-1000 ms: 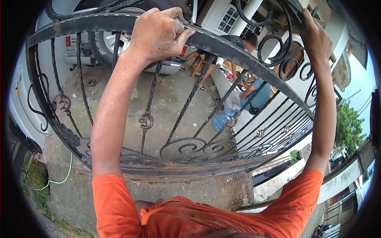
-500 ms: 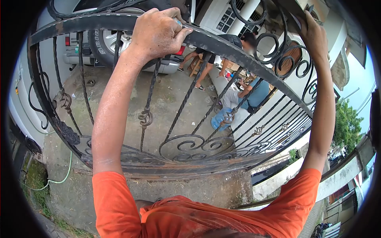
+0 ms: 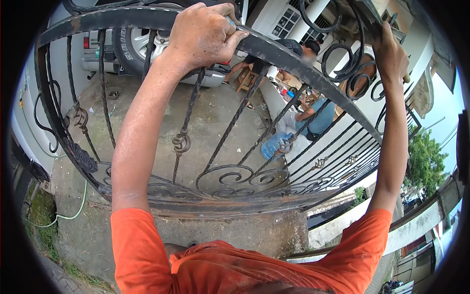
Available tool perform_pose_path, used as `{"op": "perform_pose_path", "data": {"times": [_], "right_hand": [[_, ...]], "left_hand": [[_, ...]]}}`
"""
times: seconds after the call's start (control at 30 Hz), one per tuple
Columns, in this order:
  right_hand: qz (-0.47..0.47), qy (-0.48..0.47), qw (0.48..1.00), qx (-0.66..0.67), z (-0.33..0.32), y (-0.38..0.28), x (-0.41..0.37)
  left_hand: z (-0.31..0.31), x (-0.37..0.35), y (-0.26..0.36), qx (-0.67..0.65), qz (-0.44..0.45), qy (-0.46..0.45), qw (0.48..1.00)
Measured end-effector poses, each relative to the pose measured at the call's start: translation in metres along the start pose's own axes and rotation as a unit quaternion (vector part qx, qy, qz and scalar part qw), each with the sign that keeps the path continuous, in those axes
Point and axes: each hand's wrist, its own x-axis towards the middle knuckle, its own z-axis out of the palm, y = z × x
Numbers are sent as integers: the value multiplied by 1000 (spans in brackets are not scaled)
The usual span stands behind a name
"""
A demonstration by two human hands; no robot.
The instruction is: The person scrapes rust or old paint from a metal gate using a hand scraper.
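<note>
Left hand: I had my left hand [image 3: 208, 36] up on the curved top rail [image 3: 122, 18] of the gate [image 3: 230, 208], clenched, a small blue thing [image 3: 230, 21] peeping out at the fingers. What it was, I couldn't tell.
Right hand: my right hand [image 3: 391, 56] was raised farther off, up against a dark flat bar [image 3: 369, 22]; how tightly the fingers closed there I couldn't tell.
Gate: it stood before me, between my arms and the yard, black with rusty brown patches along the bottom.
Ironwork: round scrolls [image 3: 324, 61] curled above the rail, just left of my right hand; twisted bars [image 3: 193, 98] ran down below it, one bearing a basket-shaped knot [image 3: 181, 143].
My sleeves: both orange sleeves [image 3: 139, 245] ended above my bare elbows.
Beyond the bars: a vehicle's tyre [image 3: 126, 51] showed at upper left, with a wooden stool [image 3: 245, 78] to the right of the vehicle.
Other people: one person [image 3: 290, 46] leaned over by the low wall; another, in a blue-grey shirt [image 3: 320, 115], was near a big blue bottle [image 3: 275, 146].
Ground: a pale green hose [image 3: 82, 203] curved at lower left.
Far right: a leafy tree [image 3: 423, 161] rose past my right arm.
</note>
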Motion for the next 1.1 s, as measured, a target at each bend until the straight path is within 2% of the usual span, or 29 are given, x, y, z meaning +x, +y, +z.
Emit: {"op": "perform_pose_path", "data": {"times": [0.07,0.2,0.27,0.33,0.4,0.43,0.47,0.53,0.57,0.6,0.67,0.7,0.8,0.87,0.93,0.97,1.03,1.1], "right_hand": [[-17,5,1000,-11,-2,5,-5],[14,-10,1000,-23,5,5,-8],[29,-27,997,-72,-1,-4,-2],[57,-68,993,-75,-3,-10,-1],[109,-64,992,-26,0,-8,0],[77,-44,990,109,5,4,-2],[79,-45,990,105,12,14,-4],[72,-56,954,286,25,25,-6],[63,-30,979,193,25,20,-7],[64,-26,978,195,24,20,-7],[58,-42,997,-17,25,18,-9],[60,-43,997,-15,25,19,-12],[41,-237,964,-116,22,37,-28],[115,-241,962,-56,37,76,-72],[116,-214,969,-47,16,72,-92],[114,-180,977,-10,2,58,-94],[105,-224,968,-39,-12,36,-84],[100,-259,958,-69,-4,33,-74]], "left_hand": [[-5,4,0,-50,5,15,999],[-2,3,0,-40,4,3,999],[-2,5,3,-36,-1,11,999],[-2,5,6,-31,-4,20,999],[-4,6,7,-19,-15,19,1000],[-4,6,6,-25,-4,23,999],[0,3,5,-28,-1,24,999],[7,-3,0,-8,-7,17,1000],[6,-2,0,9,-4,3,1000],[5,-1,-1,13,-3,3,1000],[5,-2,1,4,-4,1,1000],[3,0,2,6,-6,2,1000],[2,-3,-4,-14,7,-4,1000],[-5,1,1,-32,12,2,999],[-9,5,-1,-48,12,-6,999],[-4,3,1,-15,-4,-7,1000],[2,-1,2,11,-4,-9,1000],[5,-1,0,-18,11,21,1000]]}}
